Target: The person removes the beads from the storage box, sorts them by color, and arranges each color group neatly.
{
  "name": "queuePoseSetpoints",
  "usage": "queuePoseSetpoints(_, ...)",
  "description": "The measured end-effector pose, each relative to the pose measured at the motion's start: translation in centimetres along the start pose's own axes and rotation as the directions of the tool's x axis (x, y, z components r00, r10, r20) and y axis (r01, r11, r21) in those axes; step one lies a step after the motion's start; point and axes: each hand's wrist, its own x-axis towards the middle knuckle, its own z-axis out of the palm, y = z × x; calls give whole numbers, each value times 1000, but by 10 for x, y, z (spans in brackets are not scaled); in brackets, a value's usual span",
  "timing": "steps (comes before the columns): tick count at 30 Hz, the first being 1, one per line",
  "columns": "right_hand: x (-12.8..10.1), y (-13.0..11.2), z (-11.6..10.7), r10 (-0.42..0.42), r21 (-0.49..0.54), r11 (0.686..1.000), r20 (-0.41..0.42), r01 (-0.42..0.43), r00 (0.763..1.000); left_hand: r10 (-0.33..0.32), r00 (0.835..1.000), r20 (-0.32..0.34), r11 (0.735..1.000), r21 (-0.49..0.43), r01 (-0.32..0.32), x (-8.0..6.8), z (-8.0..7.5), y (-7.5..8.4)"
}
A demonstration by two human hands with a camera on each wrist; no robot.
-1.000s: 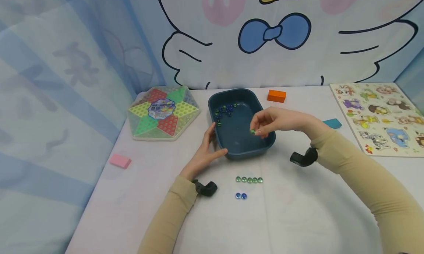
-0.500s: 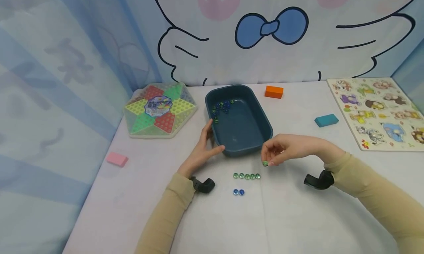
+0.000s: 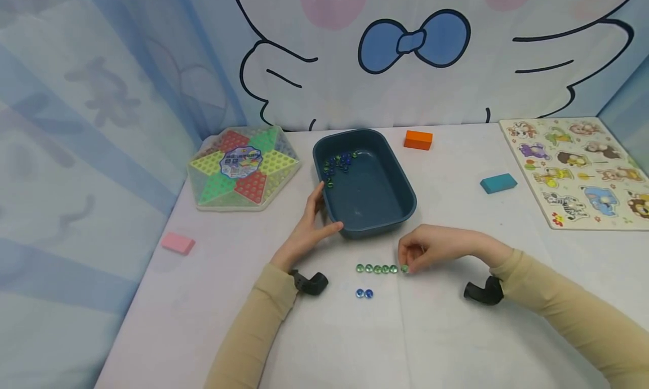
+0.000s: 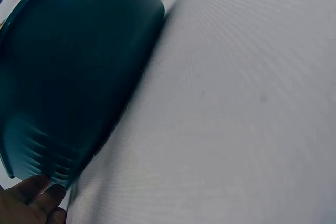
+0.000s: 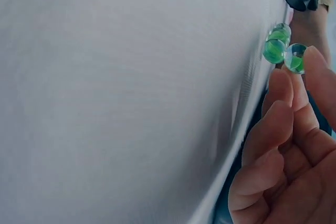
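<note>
Pinching one green marble [image 3: 404, 269] between thumb and fingertip, the right hand [image 3: 431, 248] is low over the surface [image 3: 456, 332], other fingers curled in; can't tell if the marble touches down. Marble sits just beside the right end of a row of five green marbles [image 3: 377, 269], slim gap in the head view. Two blue marbles [image 3: 360, 293] lie nearer the person than the row, between the forearms.

Left hand [image 3: 306, 228] is spread wide, fingers against the outer left wall of the dark bin [image 3: 372, 197], thumb reaching to its near rim. Bin stands beyond both hands, its near-right corner tight to the right hand; a narrow strip runs between near rim and row. Loose marbles [image 3: 339, 161] gather in the bin just ahead of the left fingertips.

Ahead of the right hand: orange block [image 3: 418, 140] by the far edge. To its right: teal block [image 3: 498, 183], with open room between, then the puzzle board [image 3: 578, 172]. Left of the left hand: pink block [image 3: 178, 243] near the surface's left edge; ahead-left, hexagonal game box [image 3: 243, 166] at the far-left corner. Widest open stretch is nearer the person, below the right hand.
</note>
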Motion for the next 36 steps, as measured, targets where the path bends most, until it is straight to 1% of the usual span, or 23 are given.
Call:
queuePoseSetpoints(5,4,4,3,15,-57,998,-22,-16,1000,3,1000,1,1000,-3,-3,-1,0,0)
queuePoseSetpoints(13,6,1,5,39,-100,994,-33,-42,999,0,1000,6,1000,-20,0,-1,0,0)
queuePoseSetpoints(18,7,0,5,58,-100,993,-35,-61,998,2,1000,5,1000,-26,-2,0,0,0)
queuePoseSetpoints(29,7,0,5,66,-89,994,-36,-69,997,6,1000,9,1000,-25,-5,0,0,-1)
queuePoseSetpoints(33,5,-4,1,71,-101,992,-33,-74,997,7,1000,8,1000,-27,-6,1,0,-2)
queuePoseSetpoints(36,3,-11,-5,72,-129,989,-40,-76,997,2,1000,8,1000,-31,-1,1,0,-2)
